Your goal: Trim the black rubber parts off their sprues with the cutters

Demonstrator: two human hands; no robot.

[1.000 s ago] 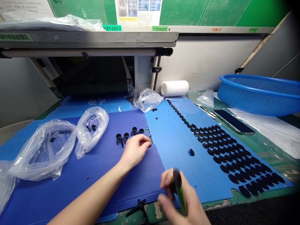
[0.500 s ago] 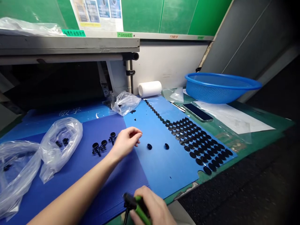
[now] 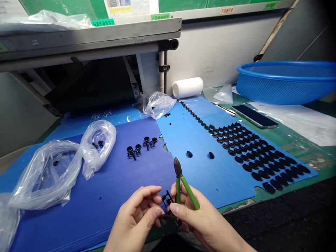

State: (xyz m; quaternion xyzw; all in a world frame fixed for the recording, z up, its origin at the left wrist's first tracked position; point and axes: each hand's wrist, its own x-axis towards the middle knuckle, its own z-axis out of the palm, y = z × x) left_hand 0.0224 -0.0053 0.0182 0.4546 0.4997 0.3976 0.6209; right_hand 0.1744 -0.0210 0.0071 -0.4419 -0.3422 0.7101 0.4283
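Observation:
My right hand [image 3: 195, 210] holds a pair of green-handled side cutters [image 3: 189, 191], their dark jaws pointing up and away. The same hand's thumb and fingers also grip a black moulded plastic part [image 3: 168, 200] with a thin frame and small round pieces. My left hand [image 3: 139, 215] is curled at the part's left side, thumb and fingertips against its lower edge; the exact contact is partly hidden. Beyond the hands, two black part clusters with round caps [image 3: 134, 151] lie on the dark blue sheet [image 3: 118, 178]. Two loose black oval caps [image 3: 189, 154] rest on the lighter blue sheet [image 3: 194, 182].
Rows of black discs [image 3: 258, 154] cover the right side of the lighter sheet. Clear plastic bags [image 3: 49, 175] with black bits lie at left. Farther back are a white roll [image 3: 187, 87], a phone [image 3: 254, 116] and a blue basket [image 3: 283, 84].
My left hand has drawn back from the middle of the sheets to meet my right. The cutters and black part have come up into fuller view. The camera view has shifted.

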